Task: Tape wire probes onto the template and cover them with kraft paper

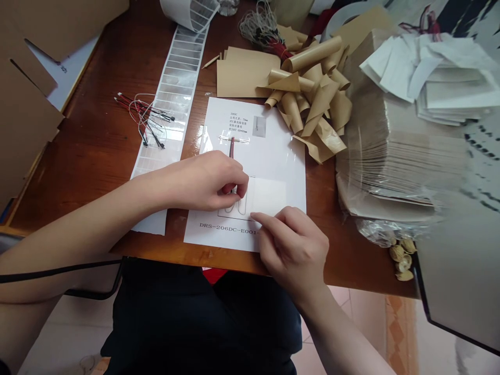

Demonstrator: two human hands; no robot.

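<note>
My left hand is closed, thumb and fingers pinched over a thin wire lead. The lead's red and dark upper part runs up to a strip of clear tape; pale wire loops show below my fingers. Beneath lies a white printed sheet with a drawn rectangle and the text "DRS-206DC-E001". A whitish square patch sits partly over that rectangle. At its lower left corner, one outstretched finger of my right hand touches down, the other fingers loosely curled. Nothing visible is held there.
Left of the sheet runs a label strip with several loose wire leads on it. Curled brown paper pieces and a wire bundle lie behind. At right stand a plastic-wrapped stack, white slips and nutshells.
</note>
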